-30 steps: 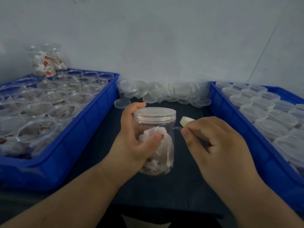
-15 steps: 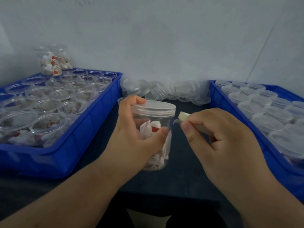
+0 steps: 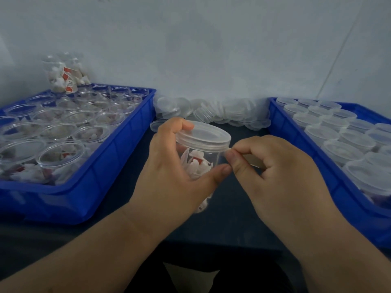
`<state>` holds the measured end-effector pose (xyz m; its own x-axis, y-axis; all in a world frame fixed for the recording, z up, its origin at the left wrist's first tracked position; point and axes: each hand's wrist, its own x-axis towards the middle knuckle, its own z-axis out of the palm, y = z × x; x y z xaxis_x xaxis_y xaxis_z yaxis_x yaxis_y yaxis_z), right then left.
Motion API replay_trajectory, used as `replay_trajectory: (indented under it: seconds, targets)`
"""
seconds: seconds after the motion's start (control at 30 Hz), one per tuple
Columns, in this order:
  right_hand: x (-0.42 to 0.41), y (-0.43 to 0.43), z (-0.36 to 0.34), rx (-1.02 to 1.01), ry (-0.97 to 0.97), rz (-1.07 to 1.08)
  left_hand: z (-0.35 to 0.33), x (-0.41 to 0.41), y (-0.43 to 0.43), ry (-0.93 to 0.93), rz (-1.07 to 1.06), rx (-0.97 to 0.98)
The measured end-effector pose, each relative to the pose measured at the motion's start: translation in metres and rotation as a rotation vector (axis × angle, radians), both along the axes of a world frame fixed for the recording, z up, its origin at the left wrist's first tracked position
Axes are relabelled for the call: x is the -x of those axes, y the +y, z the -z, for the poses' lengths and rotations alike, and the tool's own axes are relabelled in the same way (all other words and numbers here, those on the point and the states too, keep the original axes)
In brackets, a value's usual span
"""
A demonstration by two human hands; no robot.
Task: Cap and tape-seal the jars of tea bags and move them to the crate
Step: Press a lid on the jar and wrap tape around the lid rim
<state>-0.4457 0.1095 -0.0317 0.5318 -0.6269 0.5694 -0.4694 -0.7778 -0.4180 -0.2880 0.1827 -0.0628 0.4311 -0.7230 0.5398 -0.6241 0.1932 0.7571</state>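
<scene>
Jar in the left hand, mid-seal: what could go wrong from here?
1. The left hand alone holds the jar, and holds it tilted. A tug from the right hand may twist it or make it slip.
2. The right hand pinches what looks like tape at the rim of the lid, right by the left thumb. The tape could stick to skin or go on crooked.

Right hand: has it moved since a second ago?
Yes. The right hand has shifted left, away from the right crate, closing the gap; its fingers, pinching tape, now meet the jar just under the lid.
</scene>
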Motion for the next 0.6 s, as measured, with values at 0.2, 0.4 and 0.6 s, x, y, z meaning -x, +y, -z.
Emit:
replay_trajectory:
  seconds: [0.2,0.4,0.6]
  targets:
    - [-0.002,-0.001,0.002,0.0,0.007,0.021,-0.002,0.0,0.002,-0.019,0.018,0.021]
    - [-0.002,0.001,0.002,0.038,0.085,0.067,-0.003,-0.002,0.003,0.064,0.035,0.014]
    - [0.014,-0.01,-0.013,-0.194,-0.011,-0.051,-0.005,-0.004,0.003,0.289,0.189,-0.013]
